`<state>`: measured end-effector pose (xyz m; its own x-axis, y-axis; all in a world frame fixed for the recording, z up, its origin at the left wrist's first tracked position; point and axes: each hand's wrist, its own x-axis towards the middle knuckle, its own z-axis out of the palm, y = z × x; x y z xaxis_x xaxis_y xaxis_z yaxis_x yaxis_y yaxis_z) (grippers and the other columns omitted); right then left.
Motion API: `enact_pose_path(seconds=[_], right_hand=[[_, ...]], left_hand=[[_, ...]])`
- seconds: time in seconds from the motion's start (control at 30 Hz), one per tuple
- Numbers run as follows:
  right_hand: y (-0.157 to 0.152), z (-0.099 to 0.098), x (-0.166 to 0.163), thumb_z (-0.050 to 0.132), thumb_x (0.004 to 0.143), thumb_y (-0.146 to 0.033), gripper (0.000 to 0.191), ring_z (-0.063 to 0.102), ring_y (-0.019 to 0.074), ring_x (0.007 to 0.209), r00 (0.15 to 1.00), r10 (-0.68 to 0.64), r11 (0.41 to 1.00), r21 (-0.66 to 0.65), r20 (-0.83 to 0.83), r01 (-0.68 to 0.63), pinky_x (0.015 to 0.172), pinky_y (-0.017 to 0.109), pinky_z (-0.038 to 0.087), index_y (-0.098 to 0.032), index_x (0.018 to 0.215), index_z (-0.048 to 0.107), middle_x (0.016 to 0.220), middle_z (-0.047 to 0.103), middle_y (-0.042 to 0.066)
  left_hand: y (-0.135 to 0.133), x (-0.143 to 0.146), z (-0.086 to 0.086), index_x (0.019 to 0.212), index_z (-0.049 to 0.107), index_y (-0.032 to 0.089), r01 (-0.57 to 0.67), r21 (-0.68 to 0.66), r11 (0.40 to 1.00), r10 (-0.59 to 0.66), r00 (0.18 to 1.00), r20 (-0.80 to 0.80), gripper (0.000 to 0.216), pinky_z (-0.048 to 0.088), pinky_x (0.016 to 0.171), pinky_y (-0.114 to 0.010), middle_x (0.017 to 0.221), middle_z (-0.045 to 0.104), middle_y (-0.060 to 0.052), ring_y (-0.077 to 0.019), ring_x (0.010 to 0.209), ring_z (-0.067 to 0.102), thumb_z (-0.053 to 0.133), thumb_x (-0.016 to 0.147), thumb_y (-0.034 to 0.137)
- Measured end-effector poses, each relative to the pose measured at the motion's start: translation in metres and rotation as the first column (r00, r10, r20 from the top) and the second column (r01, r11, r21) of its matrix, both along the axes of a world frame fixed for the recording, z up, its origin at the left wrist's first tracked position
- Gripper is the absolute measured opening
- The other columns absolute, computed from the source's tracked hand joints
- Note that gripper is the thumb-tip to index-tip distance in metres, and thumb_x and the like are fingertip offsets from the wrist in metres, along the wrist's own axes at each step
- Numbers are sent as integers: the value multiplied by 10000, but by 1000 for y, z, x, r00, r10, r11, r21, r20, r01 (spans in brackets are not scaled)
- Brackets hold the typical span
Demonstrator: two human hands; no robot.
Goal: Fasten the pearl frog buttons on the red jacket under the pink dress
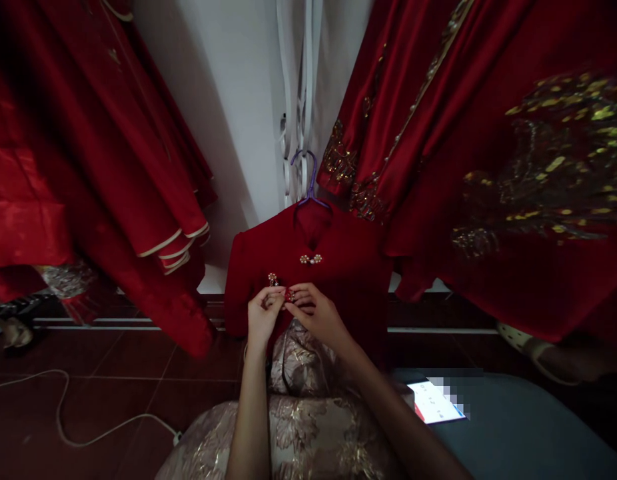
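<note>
A dark red jacket (353, 267) hangs in front of me from a purple hanger (311, 187). A jewelled frog fastener (311, 259) sits closed below its neckline. Lower on the left side of the chest is another flower-shaped jewelled ornament (272, 279). My left hand (263, 307) and my right hand (313, 310) meet at the jacket's front, fingertips pinched together on a small red and gold frog button (289, 295). Fingers cover much of it, so whether it is fastened cannot be made out. Both hands are closed.
Red garments (153, 173) hang on the left, and embroidered red ones (428, 133) on the right. Patterned gold fabric (308, 433) covers my lap. A lit phone (436, 400) lies on a grey seat (528, 427). A white cable (63, 413) runs across the tiled floor. Someone's clog (518, 340) shows at right.
</note>
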<state>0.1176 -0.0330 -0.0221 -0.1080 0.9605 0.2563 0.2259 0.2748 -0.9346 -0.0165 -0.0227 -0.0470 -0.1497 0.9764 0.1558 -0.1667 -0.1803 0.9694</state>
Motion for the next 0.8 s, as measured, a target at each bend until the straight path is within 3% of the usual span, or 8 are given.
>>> enact_pose_path(seconds=[0.13,0.23,0.37,0.5,0.67,0.8], right_hand=[[4,-8,-2,598,719,-346,247,602,144,826,999,-23,1000,-12,-41,22,659,260,535,-192,903,536,924,617,57],[9,-12,-4,627,686,-349,244,604,145,786,997,-45,999,7,-69,45,640,264,536,-197,834,507,875,607,39],[16,-11,-5,649,671,-361,249,590,137,671,995,-87,995,43,-55,90,594,260,522,-200,771,486,735,594,14],[21,-9,-1,658,670,-386,282,595,144,713,997,-76,996,52,-15,77,627,272,522,-194,825,521,807,621,37],[30,-12,-1,634,698,-339,251,609,143,758,997,-57,996,62,-57,60,669,280,525,-185,877,548,864,636,52],[40,-12,-3,648,684,-327,275,614,142,767,994,-16,998,54,-111,22,689,280,521,-180,899,558,889,639,55]], left_hand=[[2,0,-2,935,642,172,-135,116,984,156,968,-197,314,455,732,-241,881,636,-43,-122,766,571,677,662,323],[4,1,-7,1031,578,180,-199,178,964,239,939,-247,390,432,833,-280,1038,600,-72,-147,901,558,669,682,326],[4,5,-11,1086,536,190,-175,191,966,221,941,-255,392,408,889,-315,1079,591,-78,-161,956,555,633,723,304],[1,7,-9,1074,593,241,-149,192,970,203,930,-307,335,383,935,-341,1069,616,-60,-185,1030,531,606,739,239],[5,7,-9,1075,604,220,-191,154,970,220,953,-208,330,430,882,-312,1022,644,-62,-158,935,589,589,746,200],[8,8,-8,1086,595,165,-143,92,985,148,988,-41,354,454,861,-290,1062,645,-87,-155,949,607,600,733,197]])
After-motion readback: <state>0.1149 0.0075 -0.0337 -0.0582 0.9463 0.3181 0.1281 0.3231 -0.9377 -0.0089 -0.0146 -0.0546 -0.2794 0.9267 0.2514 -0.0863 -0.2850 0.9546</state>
